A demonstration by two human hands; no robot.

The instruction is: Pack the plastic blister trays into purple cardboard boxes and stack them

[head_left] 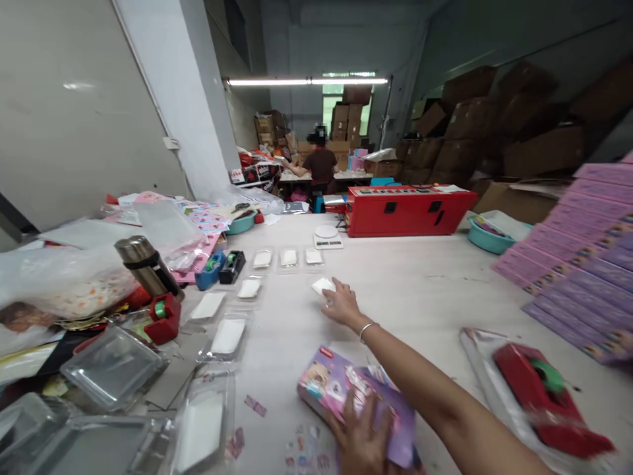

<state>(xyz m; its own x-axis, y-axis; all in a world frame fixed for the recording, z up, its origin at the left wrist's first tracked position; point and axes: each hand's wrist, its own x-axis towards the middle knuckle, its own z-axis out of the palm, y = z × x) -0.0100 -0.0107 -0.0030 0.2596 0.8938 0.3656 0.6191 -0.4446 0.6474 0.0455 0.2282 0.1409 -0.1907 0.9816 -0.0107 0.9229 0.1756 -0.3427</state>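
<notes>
On the table close in front of me lies a purple printed box (329, 382) with cartoon pictures, one flap raised. My left hand (363, 429) rests on top of it with fingers spread. My right hand (342, 302), a bracelet at the wrist, is stretched out farther over the table. Its fingertips are at the near right edge of a small white pad (322, 285) and seem to pinch it. Left of the box, similar white pads in clear plastic trays (230, 335) form a curved row. Small stickers (256, 405) and a clear sticker sheet (306, 448) lie beside the box.
A red machine (400, 214) and a white scale (327, 237) stand at the back. Tape dispensers (165, 318), a steel flask (148, 267) and plastic packaging crowd the left. At right are a red tape dispenser (548, 389) and stacked purple boxes (583, 264). A person (320, 165) sits beyond.
</notes>
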